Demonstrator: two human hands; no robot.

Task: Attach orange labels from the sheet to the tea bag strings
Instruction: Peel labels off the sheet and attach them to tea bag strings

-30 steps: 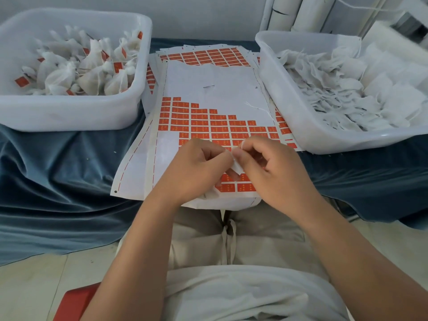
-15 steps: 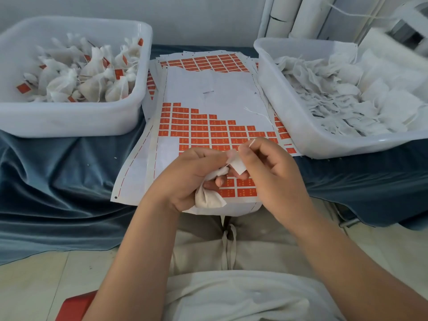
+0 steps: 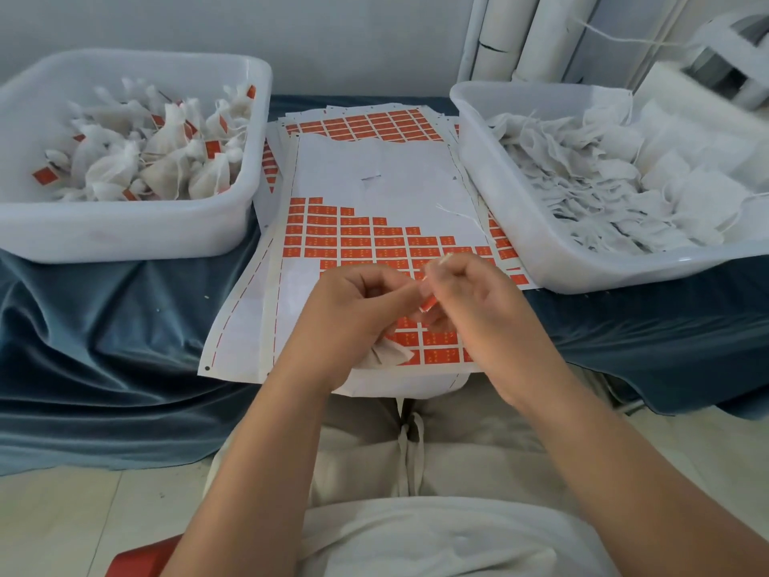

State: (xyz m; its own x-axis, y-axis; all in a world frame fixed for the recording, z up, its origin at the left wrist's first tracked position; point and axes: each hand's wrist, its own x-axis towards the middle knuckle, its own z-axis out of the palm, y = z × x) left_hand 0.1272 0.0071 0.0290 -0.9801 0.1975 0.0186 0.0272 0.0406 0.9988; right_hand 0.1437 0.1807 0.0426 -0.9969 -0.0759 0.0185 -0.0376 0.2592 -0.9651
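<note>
Now orange-side out, where its white back showed before, the flimsy orange label sits pinched in the grip of the right hand. The left hand holds the soft, light tea bag just above the label sheet. Pinching the label flat at its fold seems safest.

Label sheet lies between left tub holding tagged bags and right tub holding seemingly untagged bags.
</note>
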